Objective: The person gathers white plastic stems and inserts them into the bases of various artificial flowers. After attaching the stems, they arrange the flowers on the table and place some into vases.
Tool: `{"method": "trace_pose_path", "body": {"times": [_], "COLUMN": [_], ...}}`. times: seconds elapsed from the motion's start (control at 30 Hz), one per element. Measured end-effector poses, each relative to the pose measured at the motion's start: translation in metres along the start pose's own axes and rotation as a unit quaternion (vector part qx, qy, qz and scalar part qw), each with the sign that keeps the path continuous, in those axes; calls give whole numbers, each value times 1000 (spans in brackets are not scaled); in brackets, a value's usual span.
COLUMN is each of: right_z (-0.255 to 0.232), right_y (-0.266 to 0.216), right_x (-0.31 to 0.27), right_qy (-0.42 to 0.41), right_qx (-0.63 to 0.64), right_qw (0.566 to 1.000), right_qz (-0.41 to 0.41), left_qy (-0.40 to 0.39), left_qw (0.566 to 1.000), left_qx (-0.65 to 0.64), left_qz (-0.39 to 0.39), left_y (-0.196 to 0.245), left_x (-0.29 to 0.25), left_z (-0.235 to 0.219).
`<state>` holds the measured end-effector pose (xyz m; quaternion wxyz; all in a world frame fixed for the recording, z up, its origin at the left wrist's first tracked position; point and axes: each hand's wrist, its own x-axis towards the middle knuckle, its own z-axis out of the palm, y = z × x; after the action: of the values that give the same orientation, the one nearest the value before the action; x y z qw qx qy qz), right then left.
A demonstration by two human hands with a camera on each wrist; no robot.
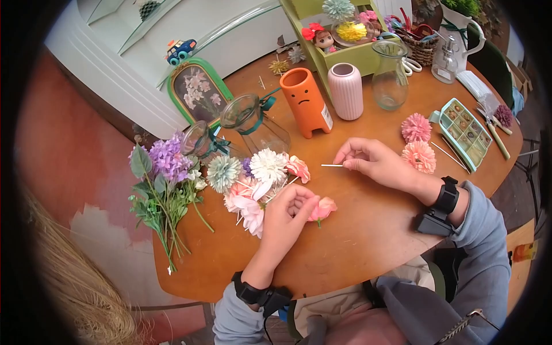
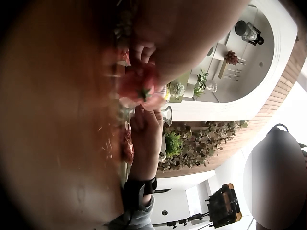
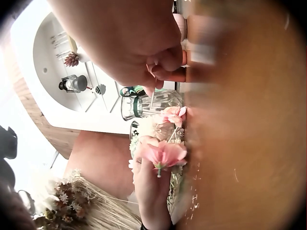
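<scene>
Left hand [image 1: 284,217] pinches a rose [image 1: 326,208], near right of the blooms [image 1: 268,165]; right hand [image 1: 376,164] grasps a stick [image 1: 332,165] by fingertips, farther off.

A pinch on the right, a curl on the left

The right arm [image 1: 483,244] bends at the elbow; its hand, the right hand [image 1: 376,164], points left, thumb and fingertips pinched. The left arm [image 1: 233,319] reaches away from the near side. The left hand [image 1: 287,213] sits nearer, fingers curled inward, thumb close to them.
</scene>
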<state>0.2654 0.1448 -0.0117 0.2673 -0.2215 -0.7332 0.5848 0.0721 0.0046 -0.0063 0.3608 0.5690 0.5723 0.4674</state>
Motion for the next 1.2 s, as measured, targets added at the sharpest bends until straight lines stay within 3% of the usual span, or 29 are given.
{"method": "trace_pose_path", "body": {"times": [0.17, 0.27, 0.37, 0.4, 0.6, 1.2], "right_z": [2, 0, 4, 6, 9, 9], "right_y": [-24, -14, -15, -14, -15, -18], "right_x": [-6, -6, -10, -11, -11, -12], "right_qy": [-46, -128, -222, -234, -244, -247], "right_qx": [89, 49, 83, 75, 37, 77], "right_qw": [993, 991, 971, 969, 969, 966], "right_qz": [64, 5, 39, 16, 31, 27], "left_qy": [66, 84, 84, 84, 75, 79], "left_qw": [989, 984, 986, 987, 983, 983], "left_qx": [-128, -154, -141, -138, -170, -163], "left_qz": [-11, -20, -2, 6, 16, -3], "left_y": [-4, 1, 2, -1, -1, 6], "left_x": [2, 1, 1, 1, 3, 2], "left_z": [1, -1, -2, -2, 0, 0]}}
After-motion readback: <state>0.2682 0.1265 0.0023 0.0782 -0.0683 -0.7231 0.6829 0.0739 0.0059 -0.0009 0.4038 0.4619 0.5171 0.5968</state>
